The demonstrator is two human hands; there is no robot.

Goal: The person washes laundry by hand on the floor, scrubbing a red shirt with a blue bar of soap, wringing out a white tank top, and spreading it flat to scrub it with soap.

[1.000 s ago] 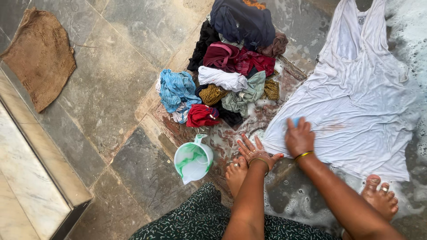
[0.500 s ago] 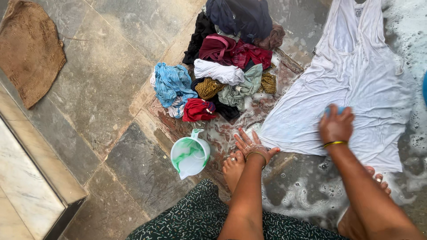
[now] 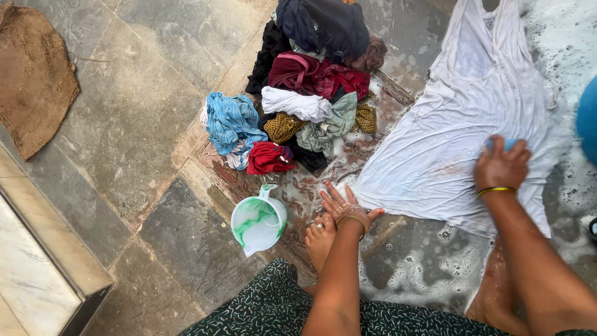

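Right hand (image 3: 501, 167) closed around a mostly hidden blue object (image 3: 505, 144) on the white garment (image 3: 448, 143), top cut off; left hand (image 3: 345, 208) flat, fingers spread.

The wet stone floor (image 3: 143, 118) carries a white garment (image 3: 460, 130), a clothes heap (image 3: 305, 93), a plastic jug (image 3: 258, 221) and a brown mat (image 3: 31, 74).

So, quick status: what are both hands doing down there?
Right hand gripping a blue scrubber on the white garment. Left hand flat on wet floor. Clothes pile and jug alongside.
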